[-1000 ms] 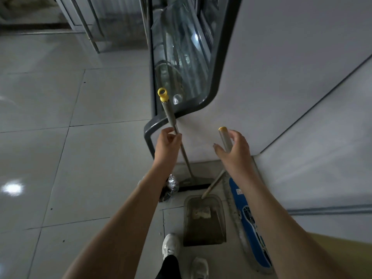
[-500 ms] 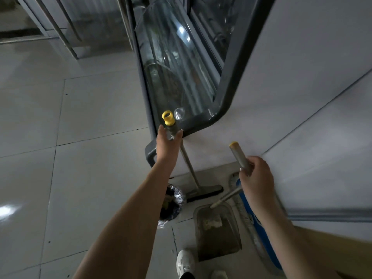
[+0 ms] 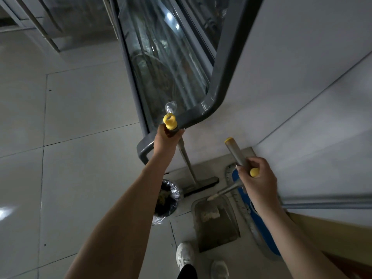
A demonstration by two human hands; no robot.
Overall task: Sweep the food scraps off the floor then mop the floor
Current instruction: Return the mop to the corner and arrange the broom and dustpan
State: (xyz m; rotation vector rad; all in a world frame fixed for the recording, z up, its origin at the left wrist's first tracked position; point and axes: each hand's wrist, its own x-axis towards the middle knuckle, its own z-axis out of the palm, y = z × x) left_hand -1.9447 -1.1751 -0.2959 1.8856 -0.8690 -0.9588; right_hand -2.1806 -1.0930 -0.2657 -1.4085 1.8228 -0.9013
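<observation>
My left hand [image 3: 168, 137] grips the grey broom handle just under its yellow cap [image 3: 170, 121]. The broom's black head [image 3: 201, 187] rests on the floor by the cabinet base. My right hand [image 3: 258, 179] grips the dustpan's grey handle [image 3: 234, 151] below its yellow tip, and a second yellow knob [image 3: 254, 172] shows between the fingers. The dustpan [image 3: 223, 234] lies on the floor in front of my shoes, with pale scraps [image 3: 210, 214] in it. A flat blue mop head [image 3: 261, 226] lies along the wall to its right.
A glass-fronted display cabinet [image 3: 171, 67] with a dark grey frame stands straight ahead. A small bin lined with a black bag [image 3: 168, 198] sits under my left forearm. White wall panels [image 3: 302, 97] close the right side. Pale floor tiles [image 3: 80, 117] stretch to the left.
My left hand slid up the broom handle to just under the cap. My right hand moved from the dustpan handle's tip to a grip lower down. The bin came into view.
</observation>
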